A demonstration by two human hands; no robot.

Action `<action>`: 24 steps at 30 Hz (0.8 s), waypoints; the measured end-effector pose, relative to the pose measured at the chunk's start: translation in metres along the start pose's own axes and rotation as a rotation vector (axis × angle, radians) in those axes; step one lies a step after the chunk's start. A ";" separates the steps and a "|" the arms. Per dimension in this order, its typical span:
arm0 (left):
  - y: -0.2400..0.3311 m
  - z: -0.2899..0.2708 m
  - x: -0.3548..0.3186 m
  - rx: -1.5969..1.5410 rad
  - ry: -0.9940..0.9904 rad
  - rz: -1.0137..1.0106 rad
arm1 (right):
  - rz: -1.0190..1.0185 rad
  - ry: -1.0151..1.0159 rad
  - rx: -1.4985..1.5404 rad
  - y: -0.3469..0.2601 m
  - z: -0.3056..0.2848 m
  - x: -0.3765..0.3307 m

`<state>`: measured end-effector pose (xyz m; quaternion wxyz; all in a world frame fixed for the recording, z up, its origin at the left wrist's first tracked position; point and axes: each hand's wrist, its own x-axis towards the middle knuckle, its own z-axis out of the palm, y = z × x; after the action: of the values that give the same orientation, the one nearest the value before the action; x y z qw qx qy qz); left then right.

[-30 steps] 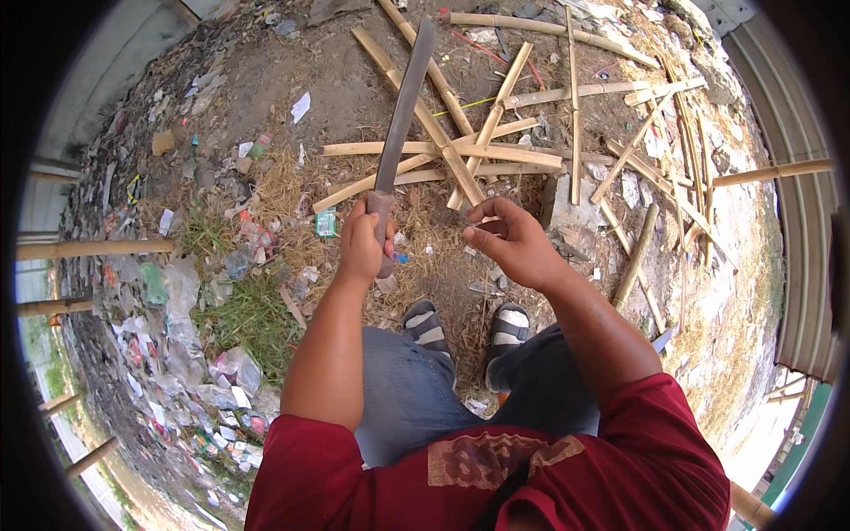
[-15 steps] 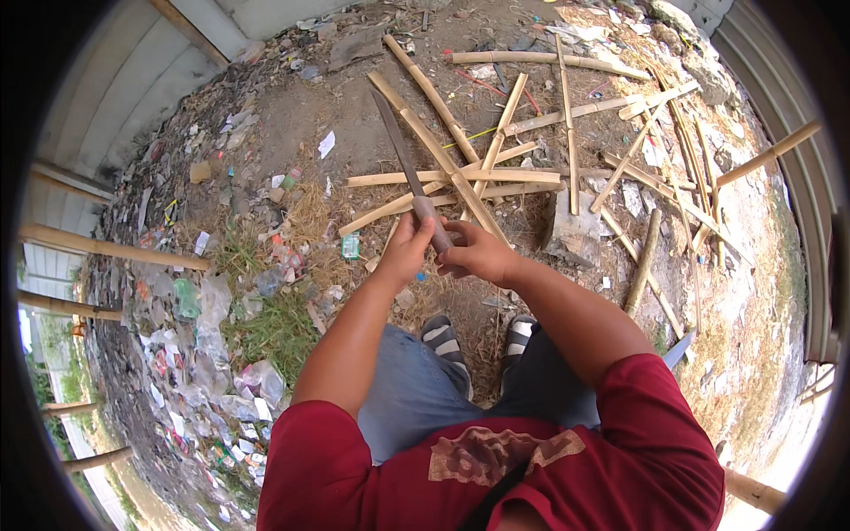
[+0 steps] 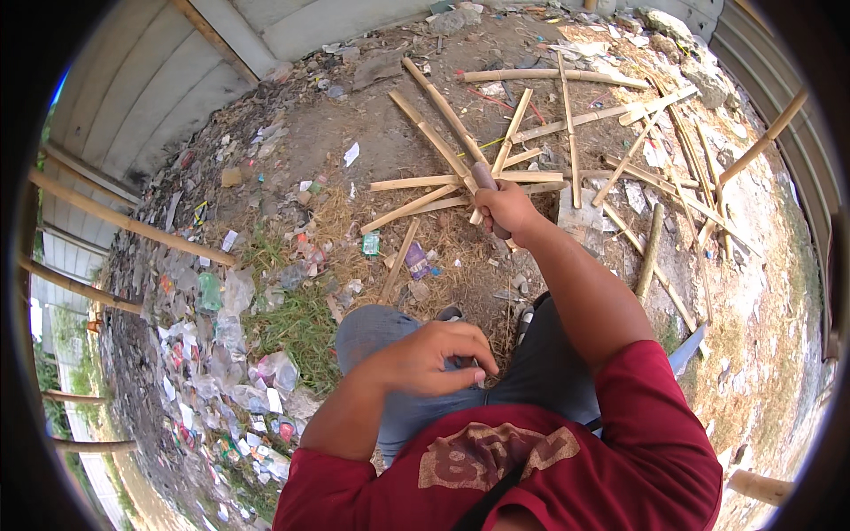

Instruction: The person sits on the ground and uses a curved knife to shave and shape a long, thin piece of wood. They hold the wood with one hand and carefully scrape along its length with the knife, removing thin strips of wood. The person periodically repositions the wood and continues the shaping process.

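Note:
My right hand (image 3: 506, 211) is wrapped around the brown wooden handle of a machete (image 3: 483, 176), above the crossed bamboo strips; its blade cannot be made out now. Under the handle lies a bamboo strip (image 3: 431, 134), part of a loose pile of split bamboo on the dirt. My left hand (image 3: 434, 358) hovers over my lap, away from the machete. Its fingers are loosely curved and the thumb stands apart, with nothing seen between them.
A concrete block (image 3: 580, 212) sits beneath the strips on the right, beside a thicker bamboo piece (image 3: 651, 250). Plastic and paper litter (image 3: 221, 319) spreads over the left ground near a grass patch (image 3: 301, 332). Bamboo poles (image 3: 133, 217) jut in from the left, by a wall (image 3: 168, 88).
My left hand has let go of the machete and drawn back toward my lap. My right hand has moved forward and right with the handle. The legs look more bent.

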<state>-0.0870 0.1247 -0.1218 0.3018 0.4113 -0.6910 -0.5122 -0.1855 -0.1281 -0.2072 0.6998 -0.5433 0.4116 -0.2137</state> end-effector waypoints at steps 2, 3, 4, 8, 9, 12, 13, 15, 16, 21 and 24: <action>0.021 0.039 -0.015 -0.178 -0.188 0.137 | 0.001 0.035 -0.003 -0.003 -0.015 0.003; 0.024 0.052 -0.015 -0.234 -0.247 0.194 | -0.006 0.066 0.031 -0.005 -0.023 0.002; 0.023 0.060 -0.015 -0.235 -0.255 0.219 | -0.014 0.100 0.067 -0.007 -0.030 0.000; 0.024 0.080 -0.009 -0.250 -0.283 0.249 | -0.038 0.145 0.173 -0.012 -0.058 0.002; 0.024 0.081 -0.005 -0.249 -0.295 0.255 | -0.040 0.161 0.193 -0.012 -0.064 0.001; 0.024 0.086 0.007 -0.240 -0.290 0.286 | -0.063 0.204 0.227 -0.011 -0.078 0.001; 0.024 0.088 0.010 -0.235 -0.279 0.295 | -0.068 0.212 0.242 -0.012 -0.080 0.000; 0.027 0.089 0.017 -0.222 -0.303 0.307 | -0.050 0.229 0.257 -0.015 -0.086 -0.004; 0.028 0.090 0.019 -0.215 -0.318 0.315 | -0.054 0.235 0.266 -0.012 -0.090 -0.001; 0.027 0.092 0.024 -0.227 -0.380 0.213 | -0.045 0.234 0.275 -0.006 -0.098 0.004; 0.025 0.092 0.029 -0.127 -0.363 0.225 | -0.031 0.236 0.260 -0.006 -0.100 0.003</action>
<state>-0.1843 0.1451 -0.1246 0.2531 0.2127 -0.7419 -0.5834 -0.2637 -0.1911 -0.2099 0.7075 -0.4259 0.4512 -0.3383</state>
